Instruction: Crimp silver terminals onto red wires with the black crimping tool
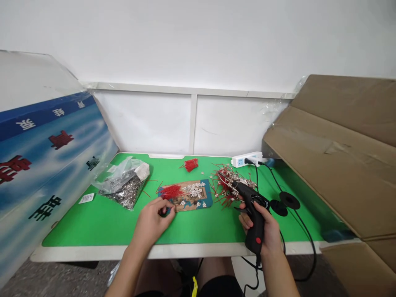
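Step in hand, as judged: soldering prep on wires and tabs. No joint is seen being made; the gun tip is held well apart from the left fingertips. Next move, as judged, calls for a wire and tab to be steadied by the left hand and the tip to be brought left; loose wires could easily be knocked.

Pose, all relative to the cardboard sheet [208, 199] on the green desk [93, 231]:
- Right hand [266, 225]: near side, to the sheet's right. Fingers are wrapped round the handle of a black soldering gun [255, 225]; the tip is aimed away and leftward.
- Left hand [156, 219]: at the sheet's near-left edge, back of hand up, thumb and index drawn almost together. Whether anything is pinched cannot be told.

On the sheet: red wires [171, 191] are laid at its left end, metal tabs [194, 190] are scattered over its middle and right.

Right of the sheet: a wire pile [226, 197], red wires mixed with tabs, is crossed by the gun tip in view; contact cannot be told. A black spool [290, 200] is set farther right. Left of the sheet: a clear bag [123, 190] of metal parts is placed.

Beyond the sheet: a red wire bundle [191, 165] is laid; a white power strip [240, 162] is set far right, two plugs inserted.
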`<state>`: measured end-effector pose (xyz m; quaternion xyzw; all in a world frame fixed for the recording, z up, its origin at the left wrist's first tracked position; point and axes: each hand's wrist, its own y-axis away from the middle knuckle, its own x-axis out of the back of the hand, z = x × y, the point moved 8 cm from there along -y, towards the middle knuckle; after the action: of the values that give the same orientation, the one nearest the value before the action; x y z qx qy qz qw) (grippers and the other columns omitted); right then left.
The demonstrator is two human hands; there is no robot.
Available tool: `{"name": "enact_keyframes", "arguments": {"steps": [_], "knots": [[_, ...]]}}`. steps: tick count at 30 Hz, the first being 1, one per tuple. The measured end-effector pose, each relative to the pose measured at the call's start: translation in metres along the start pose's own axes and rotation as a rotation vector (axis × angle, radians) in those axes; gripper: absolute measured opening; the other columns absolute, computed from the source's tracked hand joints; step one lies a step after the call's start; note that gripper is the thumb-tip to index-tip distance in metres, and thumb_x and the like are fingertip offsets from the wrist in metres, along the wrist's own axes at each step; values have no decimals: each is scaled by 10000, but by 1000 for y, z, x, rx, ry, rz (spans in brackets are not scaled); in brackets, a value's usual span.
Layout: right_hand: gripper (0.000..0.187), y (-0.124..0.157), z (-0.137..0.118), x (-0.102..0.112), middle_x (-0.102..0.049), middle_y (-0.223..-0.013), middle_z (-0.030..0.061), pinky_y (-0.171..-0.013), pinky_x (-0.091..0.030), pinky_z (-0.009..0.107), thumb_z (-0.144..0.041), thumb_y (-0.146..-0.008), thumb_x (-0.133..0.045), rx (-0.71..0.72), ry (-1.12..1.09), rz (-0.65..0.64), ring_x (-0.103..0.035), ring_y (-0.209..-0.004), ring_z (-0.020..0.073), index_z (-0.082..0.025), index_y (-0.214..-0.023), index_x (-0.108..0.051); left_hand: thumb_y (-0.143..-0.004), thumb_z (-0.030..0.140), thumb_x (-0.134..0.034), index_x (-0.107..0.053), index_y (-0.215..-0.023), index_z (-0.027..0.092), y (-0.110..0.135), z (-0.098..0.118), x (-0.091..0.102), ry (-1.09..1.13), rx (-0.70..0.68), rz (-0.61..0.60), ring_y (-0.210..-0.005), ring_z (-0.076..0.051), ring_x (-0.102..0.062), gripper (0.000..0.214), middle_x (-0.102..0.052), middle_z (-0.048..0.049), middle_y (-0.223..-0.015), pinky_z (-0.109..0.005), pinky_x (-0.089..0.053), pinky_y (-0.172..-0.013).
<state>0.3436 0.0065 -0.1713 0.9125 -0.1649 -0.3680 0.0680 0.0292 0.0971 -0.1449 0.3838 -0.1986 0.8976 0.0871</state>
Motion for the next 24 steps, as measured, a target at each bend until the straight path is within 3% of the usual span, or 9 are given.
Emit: {"name": "enact_keyframes", "arguments": {"steps": [5, 8, 12, 14, 17, 20, 24], "knots": [[383, 0, 0, -3, -654, -847, 52, -418, -347, 218, -397, -757, -811, 5, -63, -14, -372, -493, 68, -139, -1029, -733, -930, 405, -628, -780, -896, 225, 0, 2, 10, 85, -24, 43, -801, -190, -613, 238, -671, -47, -859, -304, -448, -736], [359, 1, -1, -1, -649, -849, 53, -404, -320, 217, -401, -757, -814, 13, -102, -10, -357, -496, 69, -143, -988, -719, -925, 404, -645, -782, -884, 226, -11, 22, 13, 122, -68, 69, -862, -204, -628, 228, -691, -51, -892, -330, -467, -815], [355, 0, -4, 3, -634, -845, 37, -433, -347, 204, -385, -776, -804, 52, -166, -18, -370, -509, 59, -142, -1017, -715, -920, 387, -638, -791, -915, 220, -45, 74, -17, 207, -23, -6, -776, -186, -616, 226, -695, -46, -861, -314, -466, -730], [366, -1, -6, 6, -636, -856, 29, -447, -367, 200, -370, -786, -799, 81, -195, -18, -382, -511, 53, -141, -1058, -713, -930, 409, -630, -779, -1043, 192, -62, 103, -40, 301, -22, -69, -831, -190, -634, 287, -706, -56, -924, -317, -483, -764], [388, -2, -6, 13, -642, -850, 29, -425, -356, 207, -358, -784, -802, 109, -246, 2, -384, -496, 55, -129, -1083, -709, -923, 491, -642, -646, -1338, 147, -73, 124, -63, 221, -48, -146, -841, -198, -624, 538, -687, -84, -1042, -348, -496, -797], [383, -3, -4, 13, -653, -850, 40, -422, -361, 214, -348, -787, -802, 109, -288, -5, -401, -496, 65, -116, -1078, -712, -934, 400, -641, -654, -1312, 165, -63, 116, -64, 45, -94, -167, -931, -219, -622, 445, -672, -88, -1075, -359, -484, -859], [431, -4, -4, 9, -667, -830, 53, -414, -362, 218, -360, -742, -833, 108, -253, 5, -409, -481, 73, -88, -1057, -722, -900, 310, -669, -741, -1158, 222, -41, 86, -61, -175, -74, -229, -952, -236, -638, 282, -688, -69, -1060, -342, -472, -815]]}}
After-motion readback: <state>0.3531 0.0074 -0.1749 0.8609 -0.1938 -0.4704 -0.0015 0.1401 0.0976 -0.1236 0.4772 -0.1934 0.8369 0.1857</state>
